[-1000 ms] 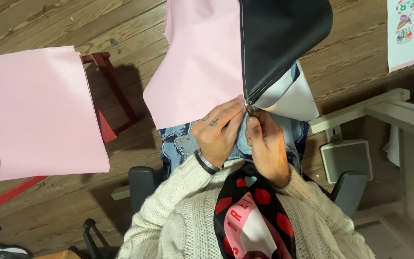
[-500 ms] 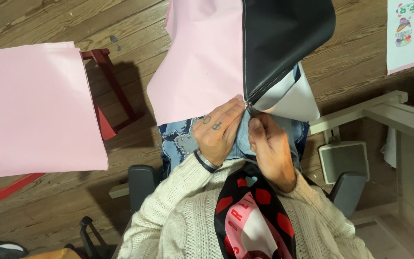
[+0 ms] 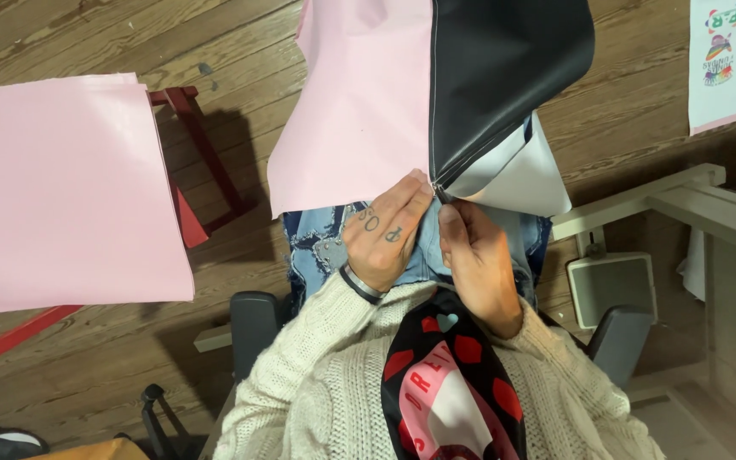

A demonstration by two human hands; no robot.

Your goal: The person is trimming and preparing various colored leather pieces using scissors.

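Fingers of both hands meet at one spot: the lower end of the seam where the pink sheet [image 3: 359, 102] and the black sheet [image 3: 504, 77] join. The left hand [image 3: 385, 234] lies on the pink side, its fingers closed narrow on the pink sheet's bottom corner. The right hand [image 3: 474, 260] lies just beside it on the black side, its fingers pinched on the corner where the black sheet folds back to show its pale grey underside [image 3: 517, 179]. The two hands are almost touching, with the seam's end between them.

From that pinch the joined sheets run straight away from the person, up and out over the knees. The seam is the long axis: it rises nearly vertical in the head view from the fingertips to the top edge of the picture. Neither hand is nearer to the seam; both sit at its near end, one to each side.

The sheets hang free in the air, held above the lap and the blue patched jeans [image 3: 325, 247], not laid on anything. Well apart to the left, another pink sheet [image 3: 70, 187] lies over a red frame [image 3: 198, 145] above the wooden floor [image 3: 215, 34]. To the right stands a pale wooden rail [image 3: 641, 204].
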